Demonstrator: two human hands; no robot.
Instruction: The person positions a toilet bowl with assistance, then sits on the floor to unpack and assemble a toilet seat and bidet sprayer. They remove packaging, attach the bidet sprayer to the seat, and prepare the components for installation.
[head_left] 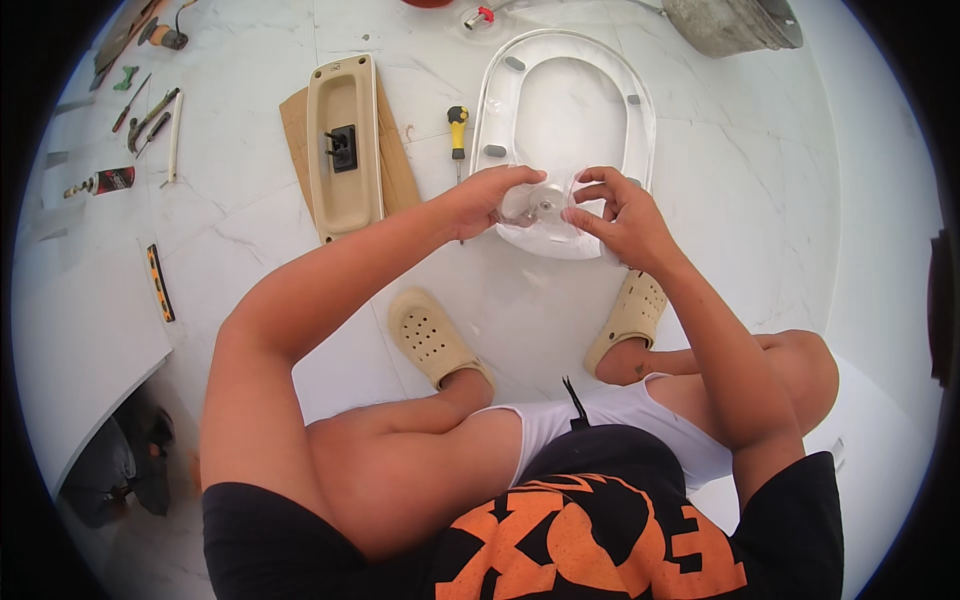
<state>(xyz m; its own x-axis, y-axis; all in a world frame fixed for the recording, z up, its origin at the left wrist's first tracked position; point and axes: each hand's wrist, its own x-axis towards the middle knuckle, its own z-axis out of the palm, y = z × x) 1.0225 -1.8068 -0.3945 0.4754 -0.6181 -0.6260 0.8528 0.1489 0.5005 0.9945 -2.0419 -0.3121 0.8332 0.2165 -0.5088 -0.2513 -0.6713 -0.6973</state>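
Note:
My left hand (492, 198) and my right hand (622, 215) are raised over the near end of a white toilet seat (490, 110). Between them is a piece of clear plastic packaging (522, 208), with a small round metal part (546, 206) showing at its middle. Curled fingers of both hands grip the plastic from either side, thumbs toward each other. Whether the metal part is inside the plastic or behind it, I cannot tell. Grey pads dot the seat's rim.
A yellow-and-black screwdriver (458, 130) lies left of the seat. Farther left, a beige tank lid (370, 150) rests on cardboard (402, 180). A hammer (140, 130), spray can (113, 180) and spirit level (160, 283) are on the left. A bucket (730, 25) stands far right.

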